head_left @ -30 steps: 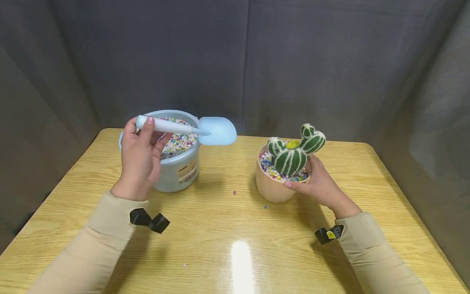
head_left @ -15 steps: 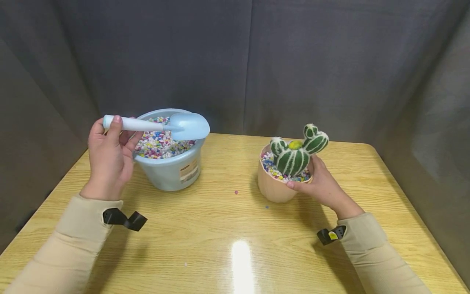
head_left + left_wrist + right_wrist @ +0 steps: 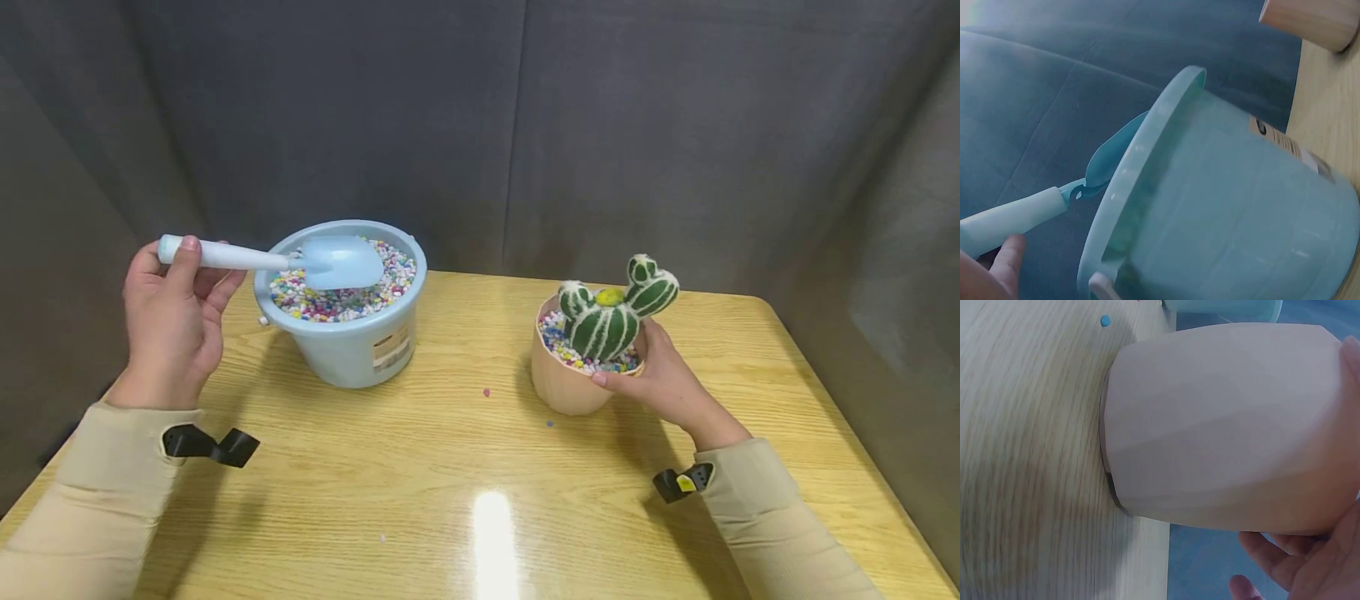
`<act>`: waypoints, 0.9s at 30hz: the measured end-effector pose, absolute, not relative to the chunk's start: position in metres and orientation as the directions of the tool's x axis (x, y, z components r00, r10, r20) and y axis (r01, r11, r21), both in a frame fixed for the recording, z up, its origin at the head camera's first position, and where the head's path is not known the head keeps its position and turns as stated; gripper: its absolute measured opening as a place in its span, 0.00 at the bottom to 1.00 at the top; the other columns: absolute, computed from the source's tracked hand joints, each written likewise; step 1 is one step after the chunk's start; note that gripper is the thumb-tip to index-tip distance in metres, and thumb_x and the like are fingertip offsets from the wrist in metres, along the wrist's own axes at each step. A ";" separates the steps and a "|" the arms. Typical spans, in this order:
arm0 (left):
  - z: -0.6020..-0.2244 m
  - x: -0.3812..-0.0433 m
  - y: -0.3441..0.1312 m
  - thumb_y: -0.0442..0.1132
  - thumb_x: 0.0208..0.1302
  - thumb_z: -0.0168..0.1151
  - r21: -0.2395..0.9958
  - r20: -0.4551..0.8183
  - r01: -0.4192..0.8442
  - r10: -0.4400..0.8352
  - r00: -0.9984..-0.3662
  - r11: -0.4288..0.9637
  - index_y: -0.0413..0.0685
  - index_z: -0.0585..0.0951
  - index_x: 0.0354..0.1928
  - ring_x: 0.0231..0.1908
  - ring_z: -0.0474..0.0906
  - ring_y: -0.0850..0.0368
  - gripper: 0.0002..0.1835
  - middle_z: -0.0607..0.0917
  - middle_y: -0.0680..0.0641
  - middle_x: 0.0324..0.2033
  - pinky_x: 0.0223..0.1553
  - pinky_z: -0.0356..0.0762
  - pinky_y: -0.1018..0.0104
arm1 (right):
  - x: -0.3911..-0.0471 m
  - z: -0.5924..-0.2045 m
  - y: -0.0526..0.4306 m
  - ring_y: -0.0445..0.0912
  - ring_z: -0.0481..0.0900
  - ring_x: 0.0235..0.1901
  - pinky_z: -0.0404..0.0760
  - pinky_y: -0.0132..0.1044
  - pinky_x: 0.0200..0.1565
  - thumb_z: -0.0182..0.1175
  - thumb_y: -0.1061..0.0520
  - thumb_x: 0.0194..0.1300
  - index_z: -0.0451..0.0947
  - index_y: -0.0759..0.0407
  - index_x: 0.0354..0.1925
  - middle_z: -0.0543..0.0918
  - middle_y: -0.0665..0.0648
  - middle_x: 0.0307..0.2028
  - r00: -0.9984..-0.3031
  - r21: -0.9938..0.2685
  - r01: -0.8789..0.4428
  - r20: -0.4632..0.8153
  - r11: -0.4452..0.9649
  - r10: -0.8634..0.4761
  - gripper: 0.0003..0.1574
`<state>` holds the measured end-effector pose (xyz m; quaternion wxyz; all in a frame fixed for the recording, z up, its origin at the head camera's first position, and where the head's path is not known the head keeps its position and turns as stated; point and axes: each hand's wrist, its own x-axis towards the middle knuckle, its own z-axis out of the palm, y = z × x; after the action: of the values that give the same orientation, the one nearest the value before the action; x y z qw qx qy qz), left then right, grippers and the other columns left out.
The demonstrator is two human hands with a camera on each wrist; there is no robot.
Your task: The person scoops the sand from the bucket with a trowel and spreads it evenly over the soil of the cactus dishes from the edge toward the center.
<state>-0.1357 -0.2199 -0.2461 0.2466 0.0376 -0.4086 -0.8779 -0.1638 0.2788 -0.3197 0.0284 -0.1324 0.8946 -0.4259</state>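
My left hand (image 3: 171, 325) pinches the white handle of a light blue hand trowel (image 3: 345, 262), held level. Its blade is above a pale blue bucket (image 3: 356, 358) of small multicoloured pebbles (image 3: 303, 304); no pebbles show on the blade. In the left wrist view the trowel handle (image 3: 1019, 215) lies outside the bucket's rim. On the right, my right hand (image 3: 667, 383) grips a peach flower pot (image 3: 566, 383) at its rim, thumb in front. A green felt-like cactus (image 3: 603, 329) stands in the pot among pebbles. The fingers behind the pot are partly hidden.
Single loose pebbles lie on the wooden table (image 3: 435, 467): a pink one (image 3: 487, 392), a blue one (image 3: 550, 424) and a whitish one (image 3: 382, 538). Dark grey curtains (image 3: 360, 108) hang behind and at both sides.
My left hand has carried the trowel to the left, bringing its blade from beyond the bucket's right rim to above the pebbles. The right hand still holds the pot.
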 end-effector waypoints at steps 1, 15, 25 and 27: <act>-0.247 -0.135 -0.222 0.33 0.73 0.63 0.738 0.138 0.403 -0.463 -0.875 -0.541 0.40 0.70 0.54 0.42 0.83 0.52 0.14 0.74 0.41 0.49 0.48 0.85 0.61 | -0.164 -0.319 0.279 0.68 0.52 0.74 0.54 0.68 0.73 0.77 0.51 0.60 0.45 0.68 0.78 0.55 0.75 0.72 -0.962 -0.769 -0.217 0.065 0.601 -0.264 0.66; -0.255 -0.132 -0.232 0.34 0.74 0.62 0.770 0.124 0.379 -0.463 -0.878 -0.513 0.41 0.70 0.54 0.42 0.81 0.53 0.14 0.72 0.41 0.50 0.48 0.84 0.63 | -0.163 -0.317 0.271 0.58 0.68 0.67 0.61 0.58 0.71 0.77 0.55 0.60 0.54 0.65 0.75 0.71 0.66 0.67 -0.953 -0.805 -0.256 0.116 0.535 -0.281 0.57; -0.256 -0.131 -0.234 0.34 0.74 0.62 0.794 0.137 0.384 -0.476 -0.868 -0.472 0.41 0.70 0.54 0.43 0.81 0.54 0.13 0.72 0.42 0.51 0.48 0.84 0.65 | -0.148 -0.311 0.262 0.66 0.65 0.68 0.66 0.66 0.68 0.75 0.41 0.61 0.48 0.68 0.77 0.65 0.74 0.68 -0.984 -0.690 -0.165 0.065 0.705 -0.166 0.66; -0.256 -0.132 -0.233 0.34 0.74 0.61 0.797 0.134 0.382 -0.480 -0.867 -0.468 0.41 0.71 0.52 0.43 0.81 0.54 0.11 0.72 0.42 0.50 0.48 0.85 0.65 | -0.147 -0.311 0.263 0.66 0.67 0.68 0.66 0.66 0.68 0.75 0.42 0.61 0.47 0.69 0.77 0.66 0.74 0.68 -0.983 -0.689 -0.169 0.071 0.704 -0.167 0.66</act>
<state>-0.1324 -0.2331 -0.2564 0.2523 0.0543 -0.4501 -0.8549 -0.1474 0.2633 -0.3113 -0.0016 -0.0911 0.9232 -0.3735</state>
